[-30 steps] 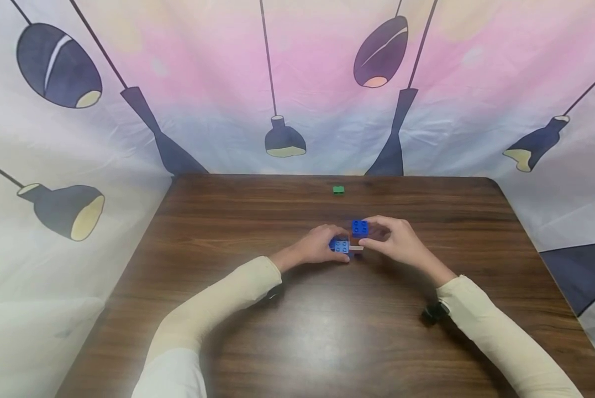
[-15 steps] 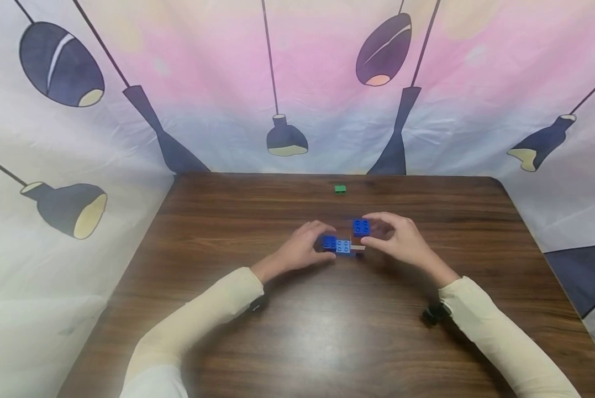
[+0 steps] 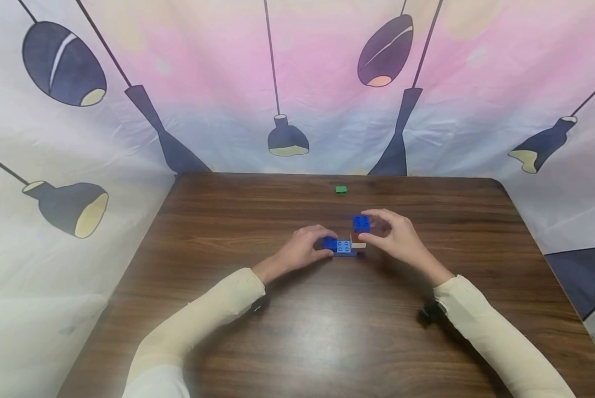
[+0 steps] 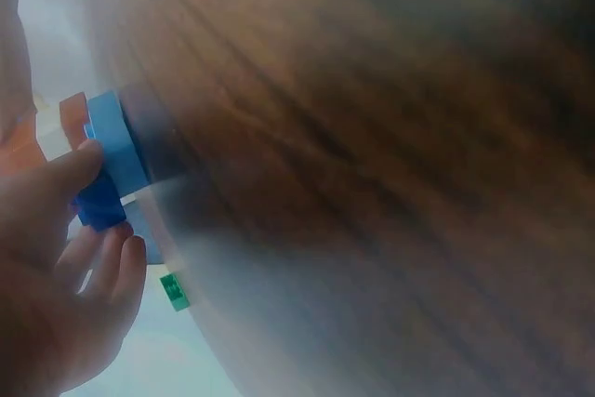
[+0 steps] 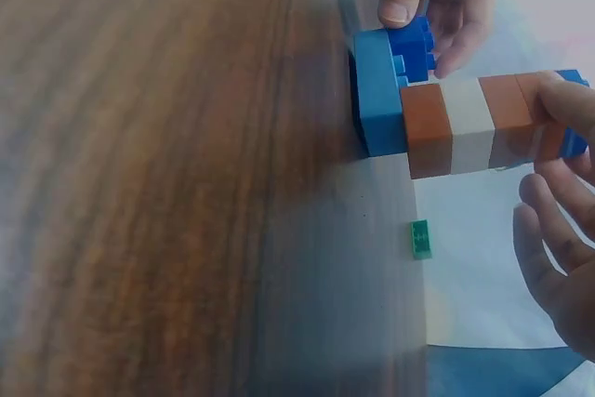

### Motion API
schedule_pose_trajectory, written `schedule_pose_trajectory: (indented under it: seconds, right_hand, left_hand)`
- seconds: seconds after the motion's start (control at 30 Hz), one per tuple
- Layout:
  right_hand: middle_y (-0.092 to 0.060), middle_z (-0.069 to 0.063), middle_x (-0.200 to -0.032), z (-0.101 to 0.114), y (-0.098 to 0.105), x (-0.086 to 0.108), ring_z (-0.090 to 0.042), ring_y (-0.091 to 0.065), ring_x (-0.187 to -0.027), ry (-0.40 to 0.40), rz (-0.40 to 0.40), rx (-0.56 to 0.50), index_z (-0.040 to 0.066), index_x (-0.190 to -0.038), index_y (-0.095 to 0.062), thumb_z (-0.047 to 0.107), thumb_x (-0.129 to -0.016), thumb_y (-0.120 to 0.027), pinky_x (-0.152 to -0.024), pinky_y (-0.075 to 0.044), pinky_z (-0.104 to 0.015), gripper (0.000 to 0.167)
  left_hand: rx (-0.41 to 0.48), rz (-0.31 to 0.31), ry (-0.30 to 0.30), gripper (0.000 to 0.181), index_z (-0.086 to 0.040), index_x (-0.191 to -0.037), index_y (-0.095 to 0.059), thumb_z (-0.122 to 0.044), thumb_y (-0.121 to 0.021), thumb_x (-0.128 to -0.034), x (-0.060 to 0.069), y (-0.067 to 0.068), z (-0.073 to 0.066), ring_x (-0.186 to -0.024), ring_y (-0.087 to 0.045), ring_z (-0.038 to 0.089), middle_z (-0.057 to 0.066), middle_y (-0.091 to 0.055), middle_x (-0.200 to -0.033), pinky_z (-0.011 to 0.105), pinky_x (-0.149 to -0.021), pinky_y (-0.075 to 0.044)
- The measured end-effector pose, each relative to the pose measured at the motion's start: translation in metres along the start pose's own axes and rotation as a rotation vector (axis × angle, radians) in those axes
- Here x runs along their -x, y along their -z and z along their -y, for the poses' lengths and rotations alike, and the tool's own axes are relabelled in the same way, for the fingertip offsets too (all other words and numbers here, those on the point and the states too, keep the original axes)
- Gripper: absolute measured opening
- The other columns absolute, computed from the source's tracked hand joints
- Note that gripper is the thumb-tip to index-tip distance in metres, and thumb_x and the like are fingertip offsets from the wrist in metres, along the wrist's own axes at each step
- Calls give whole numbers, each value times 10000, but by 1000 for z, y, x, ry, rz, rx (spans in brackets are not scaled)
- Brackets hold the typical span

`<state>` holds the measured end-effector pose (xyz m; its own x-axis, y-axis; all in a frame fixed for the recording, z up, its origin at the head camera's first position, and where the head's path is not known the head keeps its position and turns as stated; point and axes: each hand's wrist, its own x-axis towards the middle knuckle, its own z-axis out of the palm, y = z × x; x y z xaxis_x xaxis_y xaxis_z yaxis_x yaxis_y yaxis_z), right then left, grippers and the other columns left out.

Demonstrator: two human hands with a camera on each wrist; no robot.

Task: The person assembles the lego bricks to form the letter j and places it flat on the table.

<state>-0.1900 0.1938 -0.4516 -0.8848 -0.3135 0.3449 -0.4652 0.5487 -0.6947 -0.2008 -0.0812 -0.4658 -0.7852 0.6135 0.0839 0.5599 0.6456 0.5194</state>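
A light blue brick [image 3: 344, 247] lies on the table as a base. On its left end sits a dark blue brick [image 4: 102, 204], which my left hand [image 3: 299, 251] pinches between thumb and fingers. At the base's right end stands a tower of brown bricks [image 5: 428, 127] with a white brick [image 5: 468, 124] among them. Another dark blue brick [image 3: 361, 223] tops the tower. My right hand [image 3: 393, 235] grips the upper part of the tower with thumb and fingers. Its fingers partly hide the top bricks in the right wrist view.
A small green brick [image 3: 341, 189] lies near the far edge of the wooden table [image 3: 307, 331]. Behind the table hangs a cloth backdrop [image 3: 227, 83] printed with lamps. A dark wrist camera [image 3: 431, 312] sits under the right sleeve.
My left hand has shifted left from the light blue base to the dark blue brick. The right hand's top brick has risen slightly, and more of the brown and white bricks shows below it.
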Motion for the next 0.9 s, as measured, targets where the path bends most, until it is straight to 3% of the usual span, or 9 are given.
schedule_pose_trajectory:
  seconds: [0.4,0.9]
  right_hand:
    - [-722,-130,-1179,-6,-3,-24,-273,-714,-959,-123,-24,21,101,-1384,-610,384,-935,-756,-809,-581,-486,550]
    - [-709,-172,-1226,-17,-6,-36,-324,-716,-1024,-152,9,20,84,-1410,-573,323,-941,-759,-848,-572,-512,558]
  left_hand:
    - [13,6,-11,428,-103,-1352,-649,-305,-711,-980,-11,6,8,-1246,-632,193,69,-676,-1340,350,-1028,-502]
    - [74,-4,31,358,-82,-1306,-653,-298,-649,-1021,-14,6,11,-1199,-654,189,63,-703,-1267,353,-999,-521]
